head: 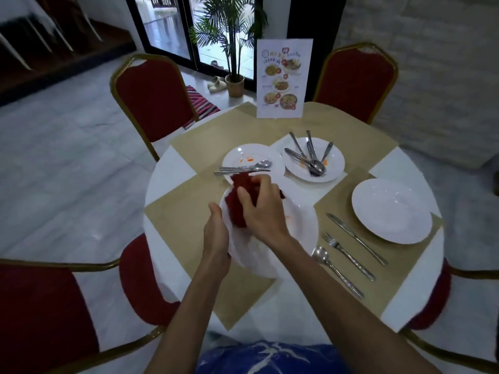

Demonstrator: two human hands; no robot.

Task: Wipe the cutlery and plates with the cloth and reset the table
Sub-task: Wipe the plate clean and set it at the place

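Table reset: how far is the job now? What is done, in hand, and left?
Done: one place on the right, a clean plate with knife, fork and spoon beside it. In hand: the left hand holds a smeared plate while the right hand rubs it with the red cloth. Left: the stained far-left plate and far-right plate, both carrying cutlery.

The upright card (284, 78) is headed "MENU" (smaller lettering is unreadable).
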